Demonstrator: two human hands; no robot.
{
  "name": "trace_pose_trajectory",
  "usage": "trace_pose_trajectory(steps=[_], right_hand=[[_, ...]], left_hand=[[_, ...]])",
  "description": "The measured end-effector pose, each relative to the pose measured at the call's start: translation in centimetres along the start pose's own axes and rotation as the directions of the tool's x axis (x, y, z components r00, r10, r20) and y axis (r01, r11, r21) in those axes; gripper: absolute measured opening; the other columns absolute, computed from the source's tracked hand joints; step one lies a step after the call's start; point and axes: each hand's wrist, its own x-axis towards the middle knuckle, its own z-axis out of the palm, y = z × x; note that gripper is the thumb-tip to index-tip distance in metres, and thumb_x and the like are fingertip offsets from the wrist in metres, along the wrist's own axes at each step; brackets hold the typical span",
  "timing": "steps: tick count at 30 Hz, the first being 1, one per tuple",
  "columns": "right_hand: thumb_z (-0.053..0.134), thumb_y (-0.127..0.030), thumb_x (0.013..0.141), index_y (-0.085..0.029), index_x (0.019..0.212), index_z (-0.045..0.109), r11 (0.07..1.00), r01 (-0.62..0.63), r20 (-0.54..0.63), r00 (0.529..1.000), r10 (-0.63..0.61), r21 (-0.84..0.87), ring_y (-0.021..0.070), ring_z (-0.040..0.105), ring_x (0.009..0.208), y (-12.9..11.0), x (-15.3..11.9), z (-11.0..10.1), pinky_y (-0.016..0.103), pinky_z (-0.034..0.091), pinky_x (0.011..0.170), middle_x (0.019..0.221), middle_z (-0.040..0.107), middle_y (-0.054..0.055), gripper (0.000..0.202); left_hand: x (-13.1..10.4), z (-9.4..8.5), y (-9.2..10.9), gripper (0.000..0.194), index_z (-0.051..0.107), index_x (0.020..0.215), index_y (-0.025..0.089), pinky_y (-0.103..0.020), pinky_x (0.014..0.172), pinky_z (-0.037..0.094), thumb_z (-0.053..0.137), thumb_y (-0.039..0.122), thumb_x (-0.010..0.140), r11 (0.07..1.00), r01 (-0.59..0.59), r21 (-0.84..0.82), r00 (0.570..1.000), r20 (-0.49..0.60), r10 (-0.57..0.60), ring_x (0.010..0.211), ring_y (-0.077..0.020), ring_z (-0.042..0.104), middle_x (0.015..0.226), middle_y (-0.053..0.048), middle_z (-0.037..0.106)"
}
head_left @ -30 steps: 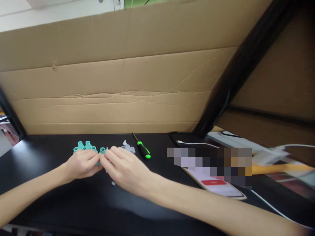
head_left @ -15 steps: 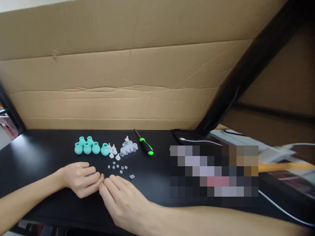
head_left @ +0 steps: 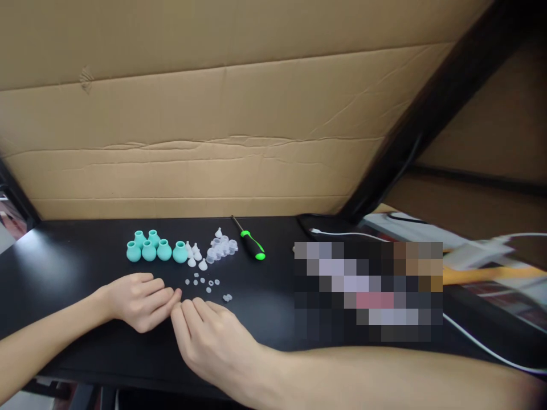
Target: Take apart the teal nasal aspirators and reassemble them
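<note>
My left hand (head_left: 139,300) is closed over the dark table, fingers curled round something I cannot make out. Right beside it, my right hand (head_left: 209,333) is closed too, its fingertips pressed together near the left fingertips; what they pinch is hidden. Beyond my left hand stand several turquoise round pots (head_left: 164,250) with open necks. White funnel-shaped pieces (head_left: 203,264) lie to their right, and clear plastic cups (head_left: 222,249) are grouped further right. Several small translucent discs (head_left: 208,290) are scattered just beyond my fingertips.
A screwdriver (head_left: 253,246) with a green and black handle lies right of the cups. Cardboard (head_left: 192,114) rises behind the black table (head_left: 51,273). A white cable (head_left: 346,233) and a blurred-out patch are on the right.
The view has tilted slightly, so the table items appear a little higher. A turquoise bit that showed between my left fingers no longer shows. My hands remain together.
</note>
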Motion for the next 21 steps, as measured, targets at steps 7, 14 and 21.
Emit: trace_pose_trajectory(steps=[7,14,21], right_hand=[[0.056,-0.01,0.086,-0.015,0.088,0.061,0.998,0.045,0.092,0.995,-0.048,0.034,0.0172,0.05,0.056,0.9,0.1,0.8,0.033,0.03,0.051,0.068,0.056,0.002,0.008],[0.056,-0.026,0.096,-0.017,0.096,0.062,0.899,-0.276,0.649,0.761,-0.013,0.341,0.0176,0.052,0.057,5.4,4.3,-3.6,0.034,0.021,0.055,0.078,0.07,0.006,0.011],[0.055,-0.025,0.103,-0.014,0.099,0.07,0.915,-0.344,0.785,0.618,0.052,0.21,0.0207,0.059,0.064,9.6,5.0,-4.2,0.033,0.024,0.062,0.078,0.073,0.01,0.019]], left_hand=[[-0.2,0.3,-0.3,0.031,0.069,0.086,0.012,-0.031,0.047,0.043,0.049,0.008,0.108,0.993,0.05,-0.107,0.999,0.019,-0.048,0.058,-0.0139,0.059,0.073,-0.004,0.069],[-0.7,0.8,-1.8,0.023,0.066,0.095,0.016,-0.03,0.049,0.042,0.055,0.022,0.114,0.997,0.001,-0.079,1.0,-0.018,-0.002,0.058,-0.0143,0.058,0.07,0.0,0.064],[-1.3,1.2,-3.2,0.031,0.07,0.1,0.013,-0.027,0.052,0.049,0.048,0.028,0.117,0.994,-0.058,-0.091,0.998,0.025,0.061,0.057,-0.013,0.061,0.069,0.0,0.064]])
